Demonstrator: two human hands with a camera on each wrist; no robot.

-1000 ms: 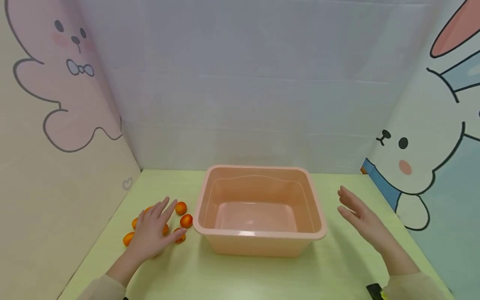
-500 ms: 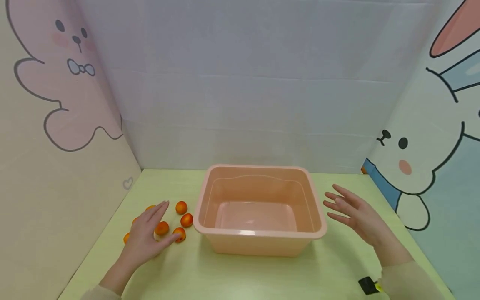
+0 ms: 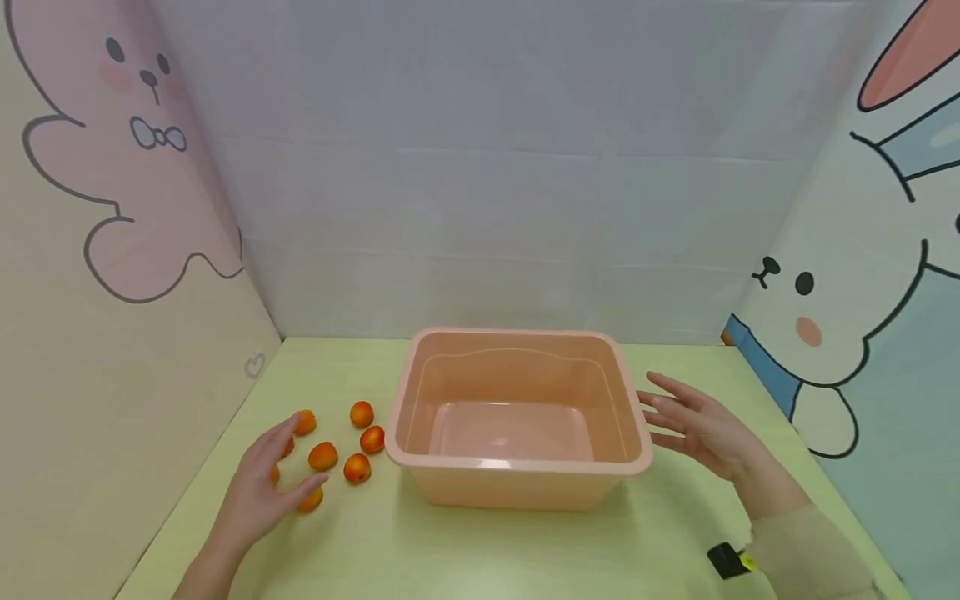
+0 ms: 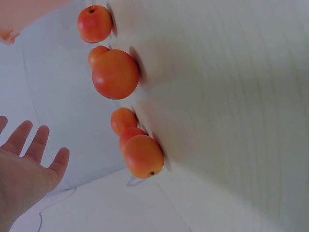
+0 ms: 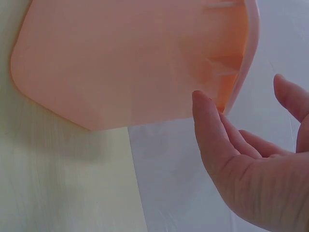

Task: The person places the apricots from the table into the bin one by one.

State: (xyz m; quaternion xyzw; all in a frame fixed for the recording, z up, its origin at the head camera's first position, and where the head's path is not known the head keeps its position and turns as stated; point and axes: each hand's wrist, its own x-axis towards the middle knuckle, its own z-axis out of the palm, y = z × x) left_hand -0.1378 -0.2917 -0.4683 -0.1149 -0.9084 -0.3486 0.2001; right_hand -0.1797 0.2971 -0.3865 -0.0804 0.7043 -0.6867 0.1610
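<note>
A pale pink plastic basin [image 3: 517,490] stands upright on the table, its inside bare. To its left lie several small round orange-red fruits [image 3: 322,456], glossy and apple-like in the left wrist view [image 4: 116,75]. My left hand [image 3: 251,487] hovers at the left edge of that group, fingers extended and thumb spread, hiding part of some fruits. Nothing is in its grasp. At the basin's right side is my right hand [image 3: 705,433], fingers spread and fingertips right at the rim. The right wrist view shows those fingers [image 5: 210,125] loosely bent beside the basin's outer wall, under the rim.
The pale green table [image 3: 495,554] meets a plain white back wall [image 3: 510,167]. Side walls carry cartoon prints, a bear [image 3: 150,192] at left and a rabbit [image 3: 817,308] at right. A small black object [image 3: 726,561] with a yellow part sits by the right sleeve.
My left hand has drawn back left and toward me, uncovering more fruits. My right hand has moved left to the basin's rim, its fingers spreading. Basin and fruits have stayed put.
</note>
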